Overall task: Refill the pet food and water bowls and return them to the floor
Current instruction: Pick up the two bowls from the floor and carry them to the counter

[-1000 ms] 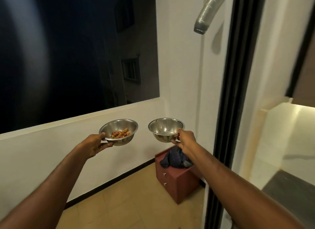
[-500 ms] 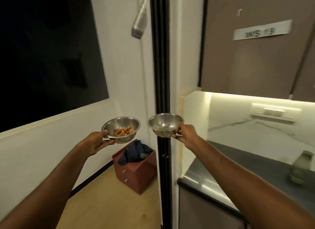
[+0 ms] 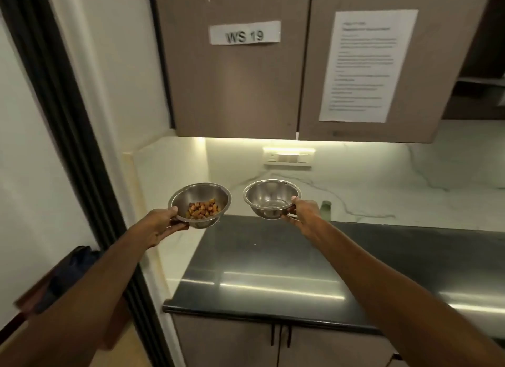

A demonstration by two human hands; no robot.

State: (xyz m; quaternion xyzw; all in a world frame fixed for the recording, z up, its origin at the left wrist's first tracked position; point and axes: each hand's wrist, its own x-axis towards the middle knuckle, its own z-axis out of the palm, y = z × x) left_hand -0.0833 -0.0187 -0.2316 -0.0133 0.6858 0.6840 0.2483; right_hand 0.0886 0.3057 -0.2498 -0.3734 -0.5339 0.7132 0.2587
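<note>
Head view: left hand grips rim of steel bowl with kibble; right hand grips rim of second steel bowl. Both held in air above dark countertop, near its back-left corner.

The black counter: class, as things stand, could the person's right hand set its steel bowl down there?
Probably yes. The right hand grips the empty bowl by its rim above the black counter, and the stretch of counter below it looks bare. A greenish item stands near the wall, off to the side.

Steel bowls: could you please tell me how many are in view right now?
2. The bowl with kibble is in the left hand; the other bowl is in the right hand. None looks hidden.
</note>
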